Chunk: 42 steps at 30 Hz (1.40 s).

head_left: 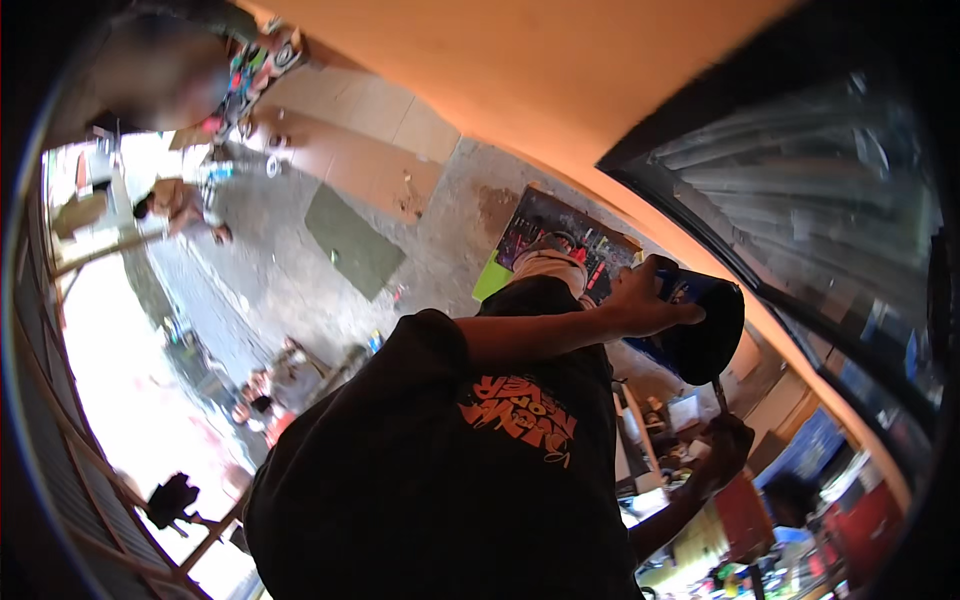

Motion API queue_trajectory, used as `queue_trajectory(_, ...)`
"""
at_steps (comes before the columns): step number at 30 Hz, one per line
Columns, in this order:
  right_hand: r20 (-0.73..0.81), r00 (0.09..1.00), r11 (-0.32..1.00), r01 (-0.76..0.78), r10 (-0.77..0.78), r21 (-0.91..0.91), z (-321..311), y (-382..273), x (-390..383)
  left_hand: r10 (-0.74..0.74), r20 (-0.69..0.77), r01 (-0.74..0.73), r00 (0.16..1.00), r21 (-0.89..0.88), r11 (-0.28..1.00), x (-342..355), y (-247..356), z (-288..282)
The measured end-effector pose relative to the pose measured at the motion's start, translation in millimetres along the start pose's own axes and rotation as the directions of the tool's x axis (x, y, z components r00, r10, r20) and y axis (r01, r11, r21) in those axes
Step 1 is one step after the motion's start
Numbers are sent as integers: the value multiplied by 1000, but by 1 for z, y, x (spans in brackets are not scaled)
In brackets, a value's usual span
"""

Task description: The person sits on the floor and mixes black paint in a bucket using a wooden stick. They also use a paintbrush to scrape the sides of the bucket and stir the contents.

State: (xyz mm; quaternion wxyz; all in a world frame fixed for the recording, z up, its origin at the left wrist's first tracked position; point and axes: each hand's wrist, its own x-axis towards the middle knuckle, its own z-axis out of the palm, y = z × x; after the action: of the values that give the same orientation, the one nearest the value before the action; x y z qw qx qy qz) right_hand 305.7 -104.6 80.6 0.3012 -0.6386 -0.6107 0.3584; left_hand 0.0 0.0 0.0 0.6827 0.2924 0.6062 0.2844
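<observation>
the left hand (pixel 645 300) grips a dark cylindrical can (pixel 708 335). the right hand (pixel 725 447) clasps a thin stick (pixel 720 398), its length pointing toward the can.

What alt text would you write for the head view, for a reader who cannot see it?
A person's left hand holds a dark cylindrical container with blue markings; the right hand holds a thin dark stick by its rim. An orange wall stands beyond.

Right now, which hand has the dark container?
The left hand, upper in the picture: it grips the container by its side. The right hand, lower down, holds a thin stick instead.
</observation>
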Motion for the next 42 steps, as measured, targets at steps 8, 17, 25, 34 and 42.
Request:
queue_trajectory(8,95,943,922,286,-319,262,38,-27,50,5,-153,-16,988,-69,997,1,-22,-49)
queue_trajectory(17,105,887,876,414,-449,248,9,30,32,32,-193,-93,981,-316,944,5,-44,-58)
queue_trajectory(25,69,997,920,-52,27,388,71,44,16,25,-91,-47,995,-252,966,-7,-27,-53)
queue_trajectory(34,-333,940,771,161,70,616,81,146,-22,14,-17,-14,1000,1,1000,42,-84,-90)
queue_trajectory(42,-400,916,717,289,-15,635,97,190,19,-68,234,49,970,85,995,70,-35,-158)
